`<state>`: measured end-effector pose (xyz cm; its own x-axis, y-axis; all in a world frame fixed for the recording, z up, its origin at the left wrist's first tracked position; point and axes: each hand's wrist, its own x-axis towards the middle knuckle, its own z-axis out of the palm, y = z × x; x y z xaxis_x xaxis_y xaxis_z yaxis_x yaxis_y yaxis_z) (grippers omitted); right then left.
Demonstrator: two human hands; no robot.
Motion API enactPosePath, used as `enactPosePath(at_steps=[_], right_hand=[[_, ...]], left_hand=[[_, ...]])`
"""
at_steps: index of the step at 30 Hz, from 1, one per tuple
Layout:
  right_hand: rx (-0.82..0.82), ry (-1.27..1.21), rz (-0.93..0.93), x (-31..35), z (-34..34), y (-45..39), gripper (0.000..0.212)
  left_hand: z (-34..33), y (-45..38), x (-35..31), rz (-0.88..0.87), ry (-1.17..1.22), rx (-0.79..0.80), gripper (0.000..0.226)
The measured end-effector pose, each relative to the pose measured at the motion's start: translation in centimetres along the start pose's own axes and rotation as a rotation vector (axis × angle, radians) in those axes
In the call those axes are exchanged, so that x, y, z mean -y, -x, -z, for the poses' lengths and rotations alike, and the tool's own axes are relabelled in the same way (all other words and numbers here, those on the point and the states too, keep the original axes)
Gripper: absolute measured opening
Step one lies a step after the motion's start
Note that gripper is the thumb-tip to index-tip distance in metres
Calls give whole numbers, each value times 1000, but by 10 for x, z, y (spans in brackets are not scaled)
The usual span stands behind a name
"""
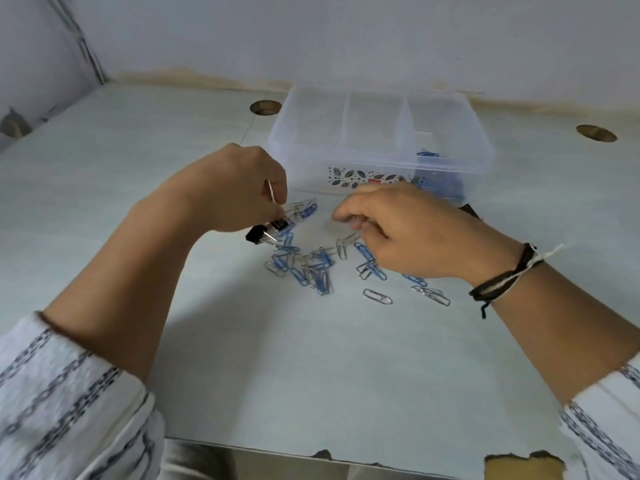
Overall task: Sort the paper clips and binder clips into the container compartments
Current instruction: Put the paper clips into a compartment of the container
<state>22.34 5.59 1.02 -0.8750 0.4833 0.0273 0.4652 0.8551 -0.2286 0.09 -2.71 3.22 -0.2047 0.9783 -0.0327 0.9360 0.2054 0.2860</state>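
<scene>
My left hand [239, 188] pinches a black binder clip [278, 225] at its fingertips, w/ a 2nd one [255, 234] touching just below-left. Right hand [398, 226] is curled, fingertips on a silver paper clip [346, 242]; can't tell if it's truly gripped. That clip's long axis runs toward me, away from the container [381, 161], which sits just beyond both grips, nearer the right.

One container [381, 147] with three compartments, two black binder clips [263, 232] — paper clips [311, 268] too tangled to count.
</scene>
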Motion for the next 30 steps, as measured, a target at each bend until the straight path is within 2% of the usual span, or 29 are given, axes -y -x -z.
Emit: enactPosePath(at_steps=[2,7,11,16,20,24,30], right_hand=[[-20,-19,36,5,-4,-8,46],[104,44,77,11,-17,-24,54],[67,95,102,11,-20,-18,45],[57,63,101,20,-21,-22,60],[76,106,122,21,-23,-20,54],[31,37,163,28,-21,-20,50],[95,94,248,41,-31,-27,48]], left_hand=[[0,-2,6,9,17,26,6],[-1,-4,16,15,54,1,11],[0,-5,24,35,55,-35,14],[1,-1,21,19,48,26,13],[1,0,24,30,23,45,17],[4,2,27,30,35,23,18],[15,12,26,55,3,172,27]])
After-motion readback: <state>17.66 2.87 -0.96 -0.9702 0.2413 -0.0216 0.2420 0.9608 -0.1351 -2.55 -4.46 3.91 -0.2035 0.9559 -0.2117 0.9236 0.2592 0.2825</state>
